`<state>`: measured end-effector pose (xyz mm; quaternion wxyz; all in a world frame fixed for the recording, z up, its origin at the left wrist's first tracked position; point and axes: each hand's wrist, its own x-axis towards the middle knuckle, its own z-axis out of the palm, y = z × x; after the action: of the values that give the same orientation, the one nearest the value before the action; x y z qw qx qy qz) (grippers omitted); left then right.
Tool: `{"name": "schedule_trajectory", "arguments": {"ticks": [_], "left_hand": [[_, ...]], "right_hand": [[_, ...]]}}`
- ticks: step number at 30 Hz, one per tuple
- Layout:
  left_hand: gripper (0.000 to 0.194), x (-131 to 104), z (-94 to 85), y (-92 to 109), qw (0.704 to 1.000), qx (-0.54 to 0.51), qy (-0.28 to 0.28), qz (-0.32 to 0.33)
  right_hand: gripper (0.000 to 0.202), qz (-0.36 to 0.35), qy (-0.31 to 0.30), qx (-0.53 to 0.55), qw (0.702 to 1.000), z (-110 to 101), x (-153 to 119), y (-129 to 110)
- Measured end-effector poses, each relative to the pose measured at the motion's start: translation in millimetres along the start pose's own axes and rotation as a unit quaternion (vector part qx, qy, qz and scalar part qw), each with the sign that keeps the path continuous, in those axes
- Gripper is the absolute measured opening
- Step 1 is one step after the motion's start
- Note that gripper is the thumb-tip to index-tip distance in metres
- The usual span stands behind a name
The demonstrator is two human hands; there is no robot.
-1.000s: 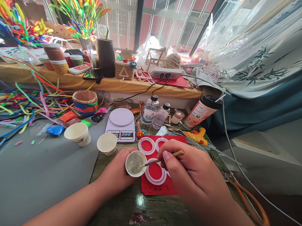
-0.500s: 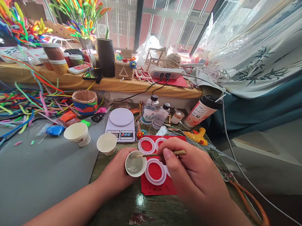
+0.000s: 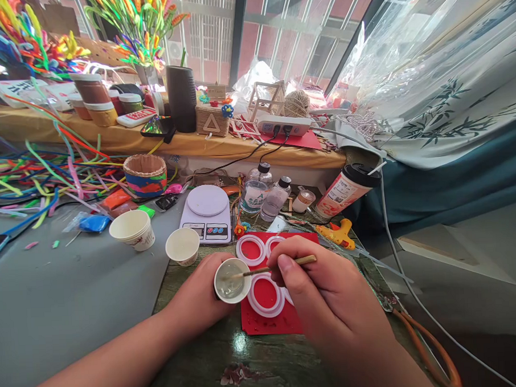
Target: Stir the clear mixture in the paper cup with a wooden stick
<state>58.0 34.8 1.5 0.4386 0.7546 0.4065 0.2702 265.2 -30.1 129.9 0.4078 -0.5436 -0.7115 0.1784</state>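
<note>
My left hand (image 3: 202, 290) is wrapped round a small white paper cup (image 3: 232, 298) with clear liquid in it. Between the fingers of my right hand (image 3: 317, 282) is a thin wooden stick (image 3: 304, 260), its far end dipped into the liquid. Just right of the cup, white ring-shaped molds (image 3: 250, 297) lie on a red sheet (image 3: 264, 328), partly hidden by my right hand. Another paper cup (image 3: 182, 247) stands behind my left hand, beside a white digital scale (image 3: 207, 201).
Stacked paper cups (image 3: 132, 230) stand at the left. Behind the molds are clear bottles (image 3: 275, 199), a lidded drink cup (image 3: 342, 191) and a yellow glue gun (image 3: 337, 234). Orange-handled scissors (image 3: 431, 345) lie at the right edge. Colourful strips (image 3: 39, 174) cover the far left.
The stick's dipped end has moved lower and slightly towards me inside the cup, with a small shift of my right hand. My left hand and the cup have stayed in place.
</note>
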Motion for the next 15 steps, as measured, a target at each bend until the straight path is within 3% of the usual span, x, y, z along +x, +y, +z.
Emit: {"name": "schedule_trajectory", "arguments": {"ticks": [15], "left_hand": [[0.028, 0.4, -0.5, 1.3, 1.000, 0.002, 0.005, 0.003]], "right_hand": [[0.032, 0.000, -0.008, -0.016, 1.000, -3.4, 2.0, -5.8]]}}
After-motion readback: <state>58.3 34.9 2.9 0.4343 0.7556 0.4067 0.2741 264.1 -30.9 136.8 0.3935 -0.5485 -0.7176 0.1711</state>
